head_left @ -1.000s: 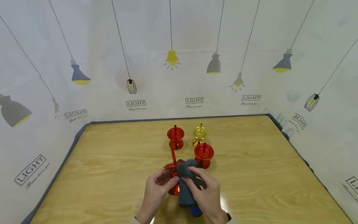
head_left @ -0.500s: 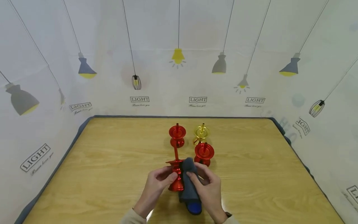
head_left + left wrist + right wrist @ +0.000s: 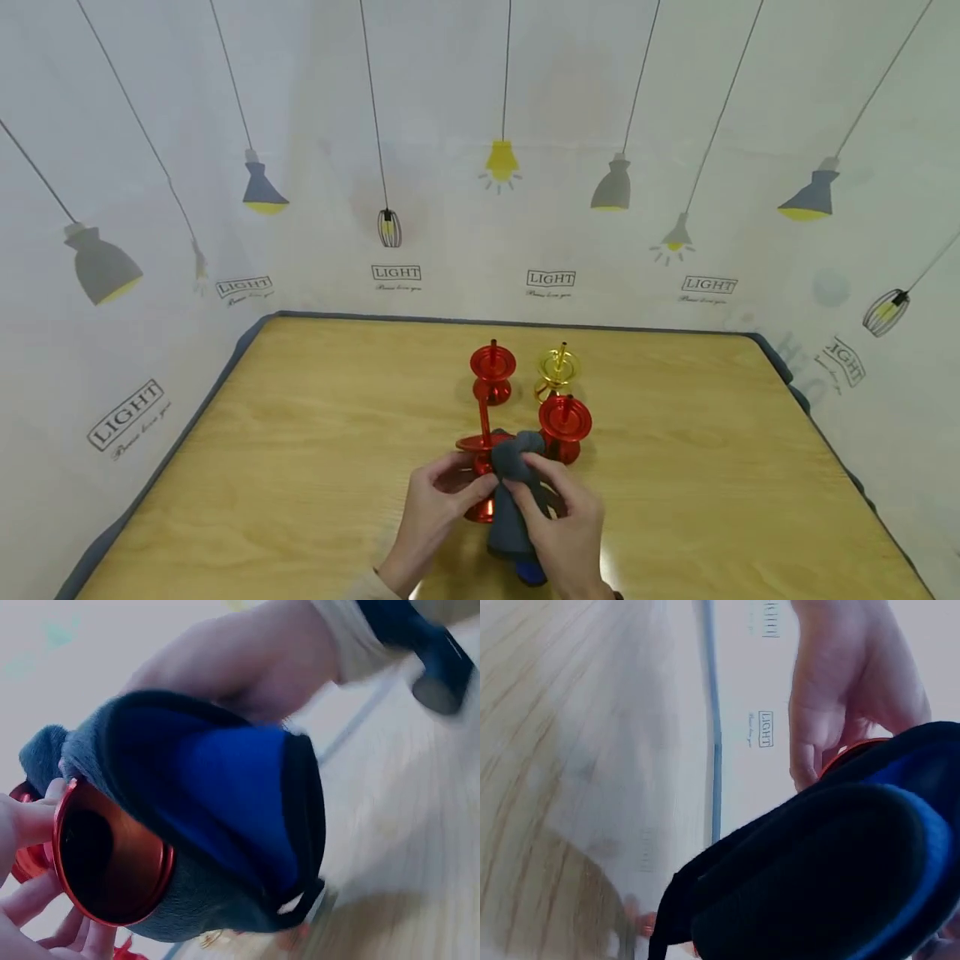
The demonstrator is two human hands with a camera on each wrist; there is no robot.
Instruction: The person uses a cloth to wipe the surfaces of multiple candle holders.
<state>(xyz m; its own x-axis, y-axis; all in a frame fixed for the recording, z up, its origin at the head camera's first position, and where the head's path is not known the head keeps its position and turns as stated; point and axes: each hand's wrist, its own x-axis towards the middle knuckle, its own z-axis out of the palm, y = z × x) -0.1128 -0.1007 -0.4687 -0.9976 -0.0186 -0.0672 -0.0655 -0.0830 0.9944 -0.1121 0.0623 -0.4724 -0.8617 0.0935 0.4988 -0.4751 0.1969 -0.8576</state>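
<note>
A shiny red metal candle holder (image 3: 481, 509), with a flared base, a dish and a tall thin stem, leans slightly in my left hand (image 3: 429, 503). Thumb and fingers grip it just under the dish. My right hand (image 3: 567, 510) pinches a dark grey cleaning mitt (image 3: 512, 530) with a blue lining. The mitt's bunched end lies against the right side of the dish and hides part of it. In the left wrist view, the hollow underside of the candle holder (image 3: 112, 855) faces the camera, beside the mitt's gaping cuff (image 3: 225, 780) with black edging and a loop.
Two more red candle holders stand upright on the wooden table (image 3: 300, 433): one behind (image 3: 492, 372), one just right of the mitt (image 3: 565, 425). A gold candle holder (image 3: 558, 371) stands at the back. White sheeting (image 3: 450, 83) printed with lamps surrounds the table's back and sides.
The mitt swings off the dish to the candle holder's right side half a second ago, then folds back against the dish now. Both hands keep their hold. The head view shifts sideways.
</note>
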